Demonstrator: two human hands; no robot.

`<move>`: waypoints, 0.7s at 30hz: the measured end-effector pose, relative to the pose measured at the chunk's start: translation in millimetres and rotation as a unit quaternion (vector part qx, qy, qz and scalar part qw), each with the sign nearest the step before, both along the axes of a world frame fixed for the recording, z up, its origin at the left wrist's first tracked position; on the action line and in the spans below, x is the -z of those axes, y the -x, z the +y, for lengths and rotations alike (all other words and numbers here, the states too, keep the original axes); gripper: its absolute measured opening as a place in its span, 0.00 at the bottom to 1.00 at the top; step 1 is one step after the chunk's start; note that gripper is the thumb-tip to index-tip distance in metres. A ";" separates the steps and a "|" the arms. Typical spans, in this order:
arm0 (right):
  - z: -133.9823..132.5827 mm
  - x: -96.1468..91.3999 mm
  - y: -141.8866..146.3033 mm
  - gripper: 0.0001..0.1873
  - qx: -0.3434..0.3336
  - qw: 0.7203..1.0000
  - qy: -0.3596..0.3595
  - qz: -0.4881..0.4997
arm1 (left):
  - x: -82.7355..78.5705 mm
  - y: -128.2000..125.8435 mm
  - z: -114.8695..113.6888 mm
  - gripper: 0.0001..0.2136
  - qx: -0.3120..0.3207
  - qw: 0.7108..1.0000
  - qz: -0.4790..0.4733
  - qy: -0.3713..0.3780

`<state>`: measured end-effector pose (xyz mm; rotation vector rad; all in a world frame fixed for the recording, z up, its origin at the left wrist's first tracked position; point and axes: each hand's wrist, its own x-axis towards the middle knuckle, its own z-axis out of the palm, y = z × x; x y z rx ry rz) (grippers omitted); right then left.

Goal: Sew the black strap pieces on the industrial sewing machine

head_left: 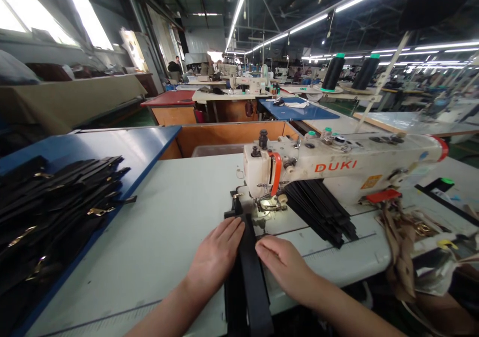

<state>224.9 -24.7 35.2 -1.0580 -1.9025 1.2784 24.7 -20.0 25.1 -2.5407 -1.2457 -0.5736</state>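
Observation:
A long black fabric strip (254, 282) lies over another black piece (234, 302) on the pale sewing table, running from the near edge toward the machine's presser foot (270, 205). Flat on the strip's left side rests my left hand (219, 245), its fingers stretched forward. At the strip's right edge, the curled fingers of my right hand (282, 264) pinch it. Beyond my left fingertips, a small metal zipper pull (237, 195) shows at the far end of the black piece. The needle area stands just right of the strip's far end.
The white sewing machine (344, 165) spans the right side. Several black strips (318, 210) lie fanned beneath its arm. On the blue table (149, 150) at left, black zippered pieces (63, 197) are piled. Brown straps (402, 257) hang at the right edge.

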 end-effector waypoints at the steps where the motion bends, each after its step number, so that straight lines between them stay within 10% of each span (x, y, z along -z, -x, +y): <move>1: -1.3 -1.9 -5.2 0.13 -0.021 0.997 -0.066 -0.036 | 3.4 -0.7 2.3 0.17 0.000 1.000 0.001 0.002; 9: -11.7 -6.3 -31.4 0.48 -0.236 0.916 -0.218 -0.239 | 20.7 -4.2 6.3 0.17 -0.010 0.999 0.003 0.040; 21: 10.5 15.6 -4.3 0.19 -0.142 0.840 -0.408 -0.327 | 9.8 -4.8 3.7 0.22 -0.013 0.996 0.009 0.086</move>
